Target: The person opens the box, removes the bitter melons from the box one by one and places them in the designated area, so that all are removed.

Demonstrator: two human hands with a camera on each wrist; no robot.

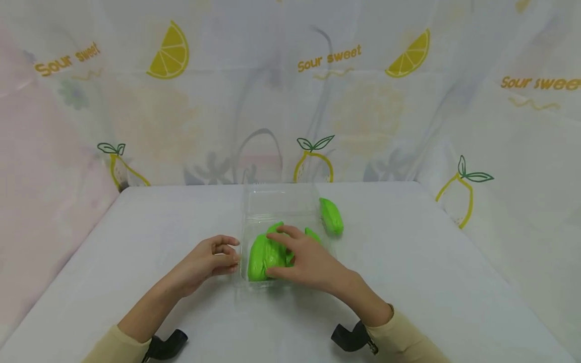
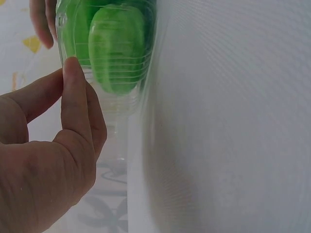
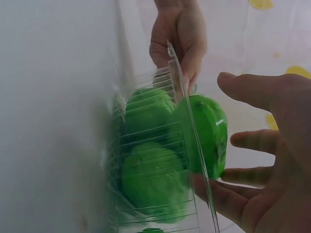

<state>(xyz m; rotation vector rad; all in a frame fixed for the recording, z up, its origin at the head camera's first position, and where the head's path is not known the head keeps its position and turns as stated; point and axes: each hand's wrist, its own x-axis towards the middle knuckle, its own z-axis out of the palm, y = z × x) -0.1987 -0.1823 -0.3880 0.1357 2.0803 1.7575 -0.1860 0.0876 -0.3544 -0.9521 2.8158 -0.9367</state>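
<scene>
A clear plastic box (image 1: 278,200) with its lid folded back stands mid-table, holding several glossy green lobed pieces (image 1: 257,258) that look like fruit or vegetables. At the box's left rim, my left hand (image 1: 204,263) pinches the edge between thumb and finger, as the left wrist view shows. Over the box's right part is my right hand (image 1: 315,259), its fingers spread and loosely bent around the uppermost green piece (image 3: 206,133). In the right wrist view a gap shows between thumb and that piece; contact by the lower fingers is unclear.
Another green piece (image 1: 332,217) lies on the white table (image 1: 408,242), just right of the box. A printed cloth (image 1: 272,101) with lemon drawings hangs behind the table. Black mounts (image 1: 351,338) are fixed at both wrists.
</scene>
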